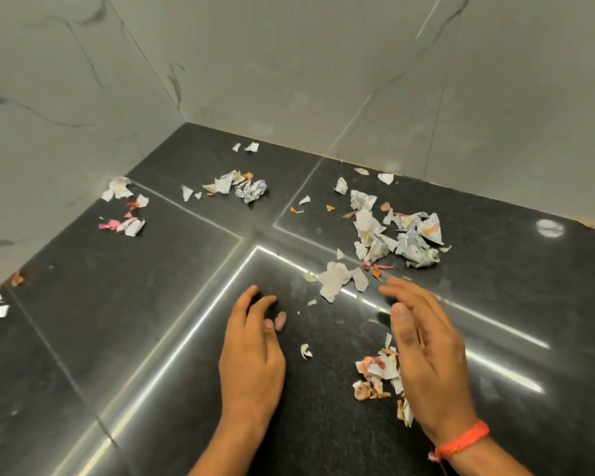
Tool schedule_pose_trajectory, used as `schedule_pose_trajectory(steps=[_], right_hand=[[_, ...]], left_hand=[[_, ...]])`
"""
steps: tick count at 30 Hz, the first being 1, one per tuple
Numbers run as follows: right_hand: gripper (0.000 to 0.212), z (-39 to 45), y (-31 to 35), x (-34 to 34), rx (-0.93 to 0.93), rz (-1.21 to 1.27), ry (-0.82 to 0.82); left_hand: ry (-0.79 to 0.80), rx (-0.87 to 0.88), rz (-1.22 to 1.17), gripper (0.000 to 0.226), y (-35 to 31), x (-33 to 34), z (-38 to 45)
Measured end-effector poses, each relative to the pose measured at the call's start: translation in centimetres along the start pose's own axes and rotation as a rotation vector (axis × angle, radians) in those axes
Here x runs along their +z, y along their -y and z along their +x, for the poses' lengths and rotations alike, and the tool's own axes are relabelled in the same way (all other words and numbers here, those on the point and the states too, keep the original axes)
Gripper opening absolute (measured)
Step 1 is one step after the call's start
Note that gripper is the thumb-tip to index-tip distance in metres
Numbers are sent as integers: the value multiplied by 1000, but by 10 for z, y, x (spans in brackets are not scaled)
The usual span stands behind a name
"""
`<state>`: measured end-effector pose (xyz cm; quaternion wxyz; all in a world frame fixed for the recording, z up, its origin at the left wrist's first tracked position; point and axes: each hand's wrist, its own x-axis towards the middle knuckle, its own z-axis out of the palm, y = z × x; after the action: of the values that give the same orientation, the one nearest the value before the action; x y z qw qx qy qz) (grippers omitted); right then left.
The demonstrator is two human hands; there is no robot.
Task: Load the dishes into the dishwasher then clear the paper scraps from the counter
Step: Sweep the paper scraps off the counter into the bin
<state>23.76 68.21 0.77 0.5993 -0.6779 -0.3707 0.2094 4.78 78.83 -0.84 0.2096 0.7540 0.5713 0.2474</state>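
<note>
Dark speckled stone countertop [117, 321]: polished, glossy, throwing back bright strips of light along the slab joints. Grey marble-veined wall tiles [272, 63]: smooth, soft satin sheen (duller than the counter). Torn white and printed paper scraps [392, 235]: matt, crumpled, ragged edges, some pink and orange bits mixed in. Thin orange thread wristband [462, 439] on the right wrist: woven cloth cord, matt, frayed at the knot.
</note>
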Motion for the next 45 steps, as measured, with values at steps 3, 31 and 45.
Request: schedule_pose_trajectory(steps=[3, 31, 45], right_hand=[[35, -3, 3, 2, 2, -14, 37], [66, 107, -29, -34, -127, -973, 253], [57, 108, -31, -32, -99, -1013, 231]], left_hand=[[14, -9, 35, 31, -3, -2, 0], [185, 64, 177, 67, -2, -5, 3], [304, 400, 229, 80, -54, 81, 230]])
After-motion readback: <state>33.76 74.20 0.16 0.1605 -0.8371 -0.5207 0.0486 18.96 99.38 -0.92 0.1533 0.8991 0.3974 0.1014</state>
